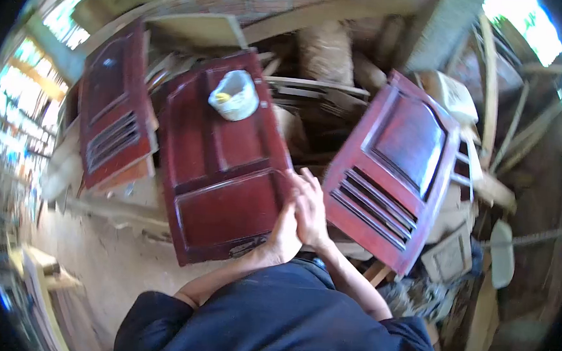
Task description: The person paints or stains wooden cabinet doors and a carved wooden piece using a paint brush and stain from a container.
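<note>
My left hand (284, 231) and my right hand (310, 211) are pressed against each other in front of my body. The fingers of the right hand stretch out and lie over the left hand. Part of the left fingers is hidden behind them, but that hand looks flat. No tool shows in either hand. Just beyond them is the right edge of a dark red panelled door (230, 201), leaning back at a slant. On its upper part stands a white plastic tub (239, 107) with something yellow inside.
To the right leans another red door (408, 142) with slats, its surface glossy. A third slatted red door (112, 98) stands at the left. Wood scraps and boards pile up behind. A pale jug (453, 96) sits at upper right, and a concrete post (441, 30) rises behind.
</note>
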Demonstrator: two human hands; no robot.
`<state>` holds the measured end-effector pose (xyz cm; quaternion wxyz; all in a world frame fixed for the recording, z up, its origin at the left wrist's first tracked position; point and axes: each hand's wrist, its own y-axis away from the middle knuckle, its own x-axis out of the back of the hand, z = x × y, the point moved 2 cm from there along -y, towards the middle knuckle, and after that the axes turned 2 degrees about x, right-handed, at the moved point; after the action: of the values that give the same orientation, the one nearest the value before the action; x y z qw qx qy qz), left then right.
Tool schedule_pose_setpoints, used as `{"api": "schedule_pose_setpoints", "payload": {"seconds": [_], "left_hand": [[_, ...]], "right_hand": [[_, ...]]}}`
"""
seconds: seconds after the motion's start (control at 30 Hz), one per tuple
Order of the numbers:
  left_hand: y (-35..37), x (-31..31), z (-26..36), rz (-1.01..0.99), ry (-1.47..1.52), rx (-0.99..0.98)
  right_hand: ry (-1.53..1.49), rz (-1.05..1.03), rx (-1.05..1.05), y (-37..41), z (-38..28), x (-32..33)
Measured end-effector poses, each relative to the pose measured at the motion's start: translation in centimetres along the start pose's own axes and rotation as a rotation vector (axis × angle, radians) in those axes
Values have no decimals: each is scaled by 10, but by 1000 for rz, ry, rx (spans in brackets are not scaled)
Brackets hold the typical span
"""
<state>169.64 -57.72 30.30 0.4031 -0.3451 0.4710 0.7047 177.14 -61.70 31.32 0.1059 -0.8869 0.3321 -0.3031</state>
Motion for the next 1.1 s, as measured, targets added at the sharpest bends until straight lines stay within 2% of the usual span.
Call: {"api": "schedule_pose_setpoints", "payload": {"seconds": [0.03, 0.07, 0.1, 0.13, 0.17, 0.23, 0.3, 0.37, 0.43, 0.5, 0.53, 0.57, 0.63, 0.67, 0.7, 0.8, 0.83, 0.87, 0.9, 0.93, 0.97, 1.0, 1.03, 1.07, 1.1], "left_hand": [[8, -5, 8, -9, -10, 60], [12, -5, 20, 12, -109, 74], [21, -4, 30, 45, -211, 102], [31, -11, 48, -165, -328, 20], [36, -13, 68, -170, -385, -59], [30, -3, 109, -40, -404, -269], [-4, 30, 151, 204, -294, -448], [-46, 65, 197, 528, -359, -534], [-76, 79, 240, 693, -448, -675], [-106, 80, 276, 699, -501, -690], [-111, 74, 290, 549, -540, -645], [-120, 71, 292, 563, -459, -571], [-144, 78, 297, 694, -368, -315], [-170, 103, 301, 529, -277, -294], [-191, 119, 306, 360, -189, -273], [-157, 69, 273, -73, -85, -296], [-149, 60, 261, -208, -110, -294], [-123, 33, 239, -329, -261, -492], [-112, 28, 220, -283, -164, -386], [-86, 23, 197, -313, -258, -370], [-70, 25, 173, -238, -406, -364], [-77, 42, 146, -251, -385, -328], [-49, 35, 128, -234, -390, -232], [-39, 40, 111, -339, -309, -159], [-43, 54, 101, -395, -278, 147]], "right_hand": [[-65, -16, -12, -5, 11, -2], [23, 1, -54, -8, 24, -3], [75, 2, 31, -7, 53, -6], [-312, 4, -361, -11, 39, 9], [-254, 115, -358, -8, 42, 10], [-46, 88, -266, 8, 51, 13], [-54, -7, -249, 25, 38, 17], [9, -37, -203, 34, 18, 21], [181, -68, -148, 44, 13, 28], [243, -41, -157, 58, 19, 34], [216, 49, -191, 67, 27, 36], [185, 134, -221, 73, 33, 37], [147, 176, -306, 79, 32, 42], [186, 178, -286, 84, 39, 44], [140, 175, -356, 83, 31, 47], [196, 175, -382, 76, 23, 47], [101, 147, -398, 72, 25, 46], [135, 155, -316, 63, 15, 42], [161, 166, -225, 49, 0, 36], [312, 155, -81, 35, -14, 32], [464, 152, 56, 26, -27, 29], [609, 90, 116, 13, -42, 26], [719, 31, 188, 2, -56, 23], [728, -75, 248, -8, -64, 20], [738, -181, 303, -14, -68, 17]]}}
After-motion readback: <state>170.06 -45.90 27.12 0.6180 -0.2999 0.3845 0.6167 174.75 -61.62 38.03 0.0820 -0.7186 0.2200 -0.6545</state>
